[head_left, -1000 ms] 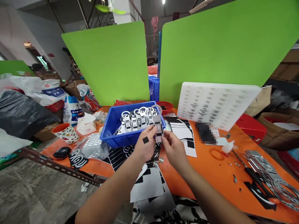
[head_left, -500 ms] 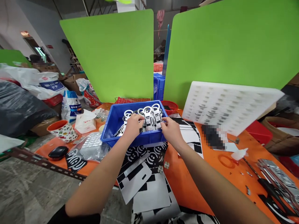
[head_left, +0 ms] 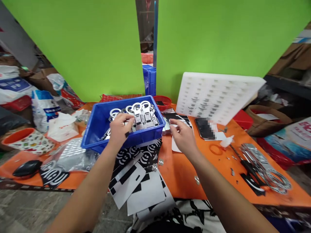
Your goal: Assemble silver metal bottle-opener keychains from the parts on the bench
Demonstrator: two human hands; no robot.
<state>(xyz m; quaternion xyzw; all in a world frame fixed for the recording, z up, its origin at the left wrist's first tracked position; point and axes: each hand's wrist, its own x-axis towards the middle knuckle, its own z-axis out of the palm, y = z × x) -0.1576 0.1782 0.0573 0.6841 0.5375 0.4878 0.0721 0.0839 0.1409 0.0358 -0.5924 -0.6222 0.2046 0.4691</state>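
Note:
A blue plastic bin [head_left: 97, 124] on the orange table [head_left: 209, 174] holds a row of silver metal keyring-like parts [head_left: 142, 115] standing upright. My left hand [head_left: 119, 127] rests over the bin's front rim, fingers curled beside the parts; a small black sticker sits on one finger. My right hand [head_left: 182, 136] hovers just right of the bin, fingers apart and holding nothing, above black-and-white sticker sheets [head_left: 181, 121].
More sticker sheets [head_left: 138, 184] hang over the table's near edge. A white foam tray [head_left: 216, 97] leans at the back right, a phone [head_left: 205, 127] before it. Scissors [head_left: 247, 168] and metal parts [head_left: 269, 168] lie right. Green panels stand behind; bags and a cup sit left.
A second ago both hands held one metal part before the bin. They set it in the bin's row; now my right hand has drawn away to the right. The view swung rightward.

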